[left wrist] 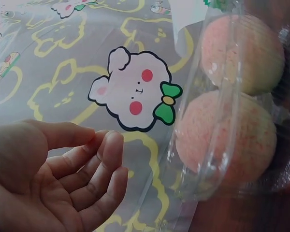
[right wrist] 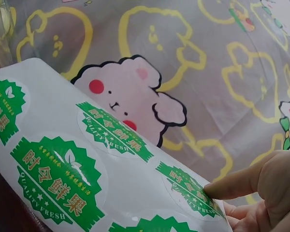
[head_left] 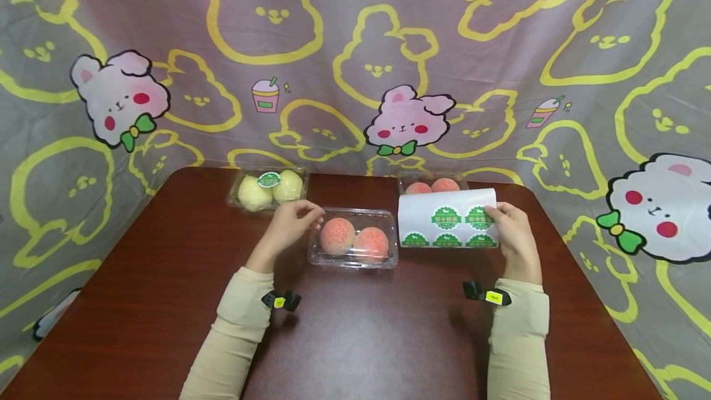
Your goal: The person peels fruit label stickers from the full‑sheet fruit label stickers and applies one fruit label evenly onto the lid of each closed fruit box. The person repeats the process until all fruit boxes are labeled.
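Observation:
My right hand (head_left: 516,236) pinches the right edge of a white sticker sheet (head_left: 419,205) printed with round green labels. In the right wrist view its thumb (right wrist: 241,181) lies over one green sticker (right wrist: 191,191). A clear plastic box (head_left: 352,264) with two pink peaches (head_left: 337,236) sits in the middle of the table. My left hand (head_left: 291,224) hovers by the box's left side, and its fingers (left wrist: 113,150) curl loosely with thumb and index tips close together. No object shows between them. In the left wrist view the peach box (left wrist: 222,159) stands beside the hand.
At the back left is a clear box of pale yellow fruits (head_left: 255,195) with a green sticker (head_left: 269,179) on its lid. Another peach box (head_left: 444,184) stands at the back right, partly behind the sheet. A patterned curtain (head_left: 333,48) rises behind the brown table (head_left: 355,338).

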Demonstrator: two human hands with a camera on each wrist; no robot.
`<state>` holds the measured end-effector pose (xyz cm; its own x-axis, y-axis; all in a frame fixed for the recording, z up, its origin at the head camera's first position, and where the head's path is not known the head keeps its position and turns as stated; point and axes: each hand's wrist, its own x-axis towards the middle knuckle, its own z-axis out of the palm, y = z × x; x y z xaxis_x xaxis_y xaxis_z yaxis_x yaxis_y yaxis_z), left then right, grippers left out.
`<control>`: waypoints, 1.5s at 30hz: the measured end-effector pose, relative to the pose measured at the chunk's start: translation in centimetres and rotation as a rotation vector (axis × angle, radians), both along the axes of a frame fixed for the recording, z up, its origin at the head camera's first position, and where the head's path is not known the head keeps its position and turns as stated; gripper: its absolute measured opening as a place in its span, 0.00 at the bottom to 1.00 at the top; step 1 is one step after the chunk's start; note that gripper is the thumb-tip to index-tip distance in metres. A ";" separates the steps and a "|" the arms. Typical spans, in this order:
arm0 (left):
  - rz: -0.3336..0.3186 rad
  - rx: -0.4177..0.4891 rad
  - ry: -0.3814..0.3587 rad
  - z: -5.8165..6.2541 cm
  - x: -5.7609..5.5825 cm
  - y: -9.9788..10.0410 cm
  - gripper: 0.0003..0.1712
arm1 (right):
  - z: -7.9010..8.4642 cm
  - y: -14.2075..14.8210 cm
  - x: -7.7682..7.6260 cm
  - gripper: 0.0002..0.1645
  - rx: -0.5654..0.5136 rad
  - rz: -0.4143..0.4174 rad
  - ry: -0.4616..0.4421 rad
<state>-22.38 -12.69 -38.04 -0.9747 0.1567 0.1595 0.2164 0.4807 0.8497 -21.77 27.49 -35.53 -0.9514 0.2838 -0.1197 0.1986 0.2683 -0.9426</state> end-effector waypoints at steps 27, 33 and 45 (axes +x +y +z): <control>-0.059 0.141 0.006 0.4 0.6 3.1 0.13 | 0.9 -3.8 0.2 0.17 -0.419 0.051 0.195; -0.079 0.201 0.011 0.5 0.9 3.8 0.12 | 0.9 -4.8 0.2 0.18 -0.439 0.082 0.195; -0.053 0.195 0.049 0.5 1.4 5.1 0.14 | 0.8 -7.1 0.7 0.16 -0.439 0.167 0.182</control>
<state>-20.97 -7.55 -37.56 -0.9560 0.1695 0.2393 0.2809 0.2948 0.9133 -21.10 20.38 -34.74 -0.9961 0.0856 -0.0218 0.0089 -0.1475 -0.9890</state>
